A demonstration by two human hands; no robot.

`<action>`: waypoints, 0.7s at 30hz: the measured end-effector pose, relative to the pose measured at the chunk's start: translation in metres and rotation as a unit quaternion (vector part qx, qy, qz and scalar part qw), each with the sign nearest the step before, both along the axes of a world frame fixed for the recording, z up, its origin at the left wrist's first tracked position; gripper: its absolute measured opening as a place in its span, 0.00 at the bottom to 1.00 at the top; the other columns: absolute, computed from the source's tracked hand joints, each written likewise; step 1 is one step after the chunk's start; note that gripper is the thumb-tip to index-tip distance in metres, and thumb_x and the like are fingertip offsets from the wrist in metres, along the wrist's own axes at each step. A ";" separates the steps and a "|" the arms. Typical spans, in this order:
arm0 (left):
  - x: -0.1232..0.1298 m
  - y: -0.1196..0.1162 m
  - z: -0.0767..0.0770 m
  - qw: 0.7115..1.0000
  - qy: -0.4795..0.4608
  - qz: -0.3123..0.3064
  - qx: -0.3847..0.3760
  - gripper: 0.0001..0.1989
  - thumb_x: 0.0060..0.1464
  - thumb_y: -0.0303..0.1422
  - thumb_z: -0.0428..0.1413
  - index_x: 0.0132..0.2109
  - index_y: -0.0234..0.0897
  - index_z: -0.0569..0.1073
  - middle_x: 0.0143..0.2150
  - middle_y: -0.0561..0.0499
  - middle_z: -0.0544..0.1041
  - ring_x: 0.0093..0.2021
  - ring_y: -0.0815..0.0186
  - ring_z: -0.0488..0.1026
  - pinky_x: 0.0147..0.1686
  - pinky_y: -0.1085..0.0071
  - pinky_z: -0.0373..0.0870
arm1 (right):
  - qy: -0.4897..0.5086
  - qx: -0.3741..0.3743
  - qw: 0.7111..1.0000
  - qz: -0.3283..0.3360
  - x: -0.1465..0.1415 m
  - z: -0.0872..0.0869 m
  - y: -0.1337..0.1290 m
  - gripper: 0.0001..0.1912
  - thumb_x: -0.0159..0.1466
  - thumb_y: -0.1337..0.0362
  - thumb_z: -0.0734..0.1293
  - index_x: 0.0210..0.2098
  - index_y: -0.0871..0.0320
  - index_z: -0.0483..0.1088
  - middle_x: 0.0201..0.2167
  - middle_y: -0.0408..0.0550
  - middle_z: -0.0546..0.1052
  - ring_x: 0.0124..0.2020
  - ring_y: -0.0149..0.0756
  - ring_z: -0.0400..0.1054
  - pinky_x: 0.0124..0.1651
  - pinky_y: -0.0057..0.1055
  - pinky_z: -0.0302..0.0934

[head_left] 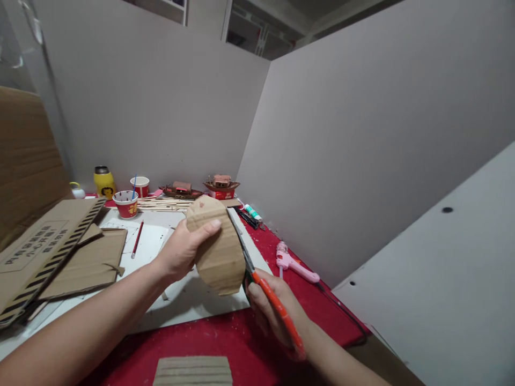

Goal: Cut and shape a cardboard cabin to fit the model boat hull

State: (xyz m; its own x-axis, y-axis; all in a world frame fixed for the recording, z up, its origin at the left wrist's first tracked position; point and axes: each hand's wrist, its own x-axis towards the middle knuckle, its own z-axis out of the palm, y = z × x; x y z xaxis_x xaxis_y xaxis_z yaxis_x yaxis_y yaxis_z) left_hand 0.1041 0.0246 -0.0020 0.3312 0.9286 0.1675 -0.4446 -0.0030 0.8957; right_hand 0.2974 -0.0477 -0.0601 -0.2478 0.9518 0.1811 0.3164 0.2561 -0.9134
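My left hand point(183, 249) pinches a rounded piece of cardboard point(221, 252), its thumb lying across the near face. The piece is held up in the air over the white board point(189, 300). In my right hand point(273, 305) are scissors point(277, 308) with red-orange handles. Their long grey blade lies along the right edge of the cardboard; the second blade is hidden behind it, so how far the blades are apart cannot be made out. Below, a small ridged cardboard strip point(193, 371) rests on the red tablecloth point(193, 335).
Cardboard sheets point(86, 262) lie at left. Along the back stand a yellow bottle point(104, 182), paper cups point(126, 205), thin wooden sticks point(164, 205) and two model boats point(221, 183). A pink glue gun point(298, 267) with its cable lies at right by the grey partition point(362, 134).
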 end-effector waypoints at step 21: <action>0.005 -0.003 -0.008 0.996 0.037 -0.072 -0.039 0.18 0.48 0.38 0.66 0.44 0.34 0.76 0.40 0.47 0.81 0.38 0.64 0.75 0.41 0.69 0.71 | 0.066 -0.061 0.996 -0.027 -0.006 -0.019 -0.018 0.22 0.66 0.41 0.59 0.31 0.54 0.59 0.15 0.34 0.58 0.13 0.26 0.51 0.16 0.26 0.46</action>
State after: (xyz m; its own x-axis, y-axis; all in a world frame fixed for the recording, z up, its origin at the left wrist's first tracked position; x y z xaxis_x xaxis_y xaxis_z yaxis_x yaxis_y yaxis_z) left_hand 0.1090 0.0218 -0.0100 0.4703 0.8800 0.0666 -0.3689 0.1274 0.9207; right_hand 0.2914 -0.0657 -0.0792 -0.1765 0.9801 0.0907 0.2017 0.1262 -0.9713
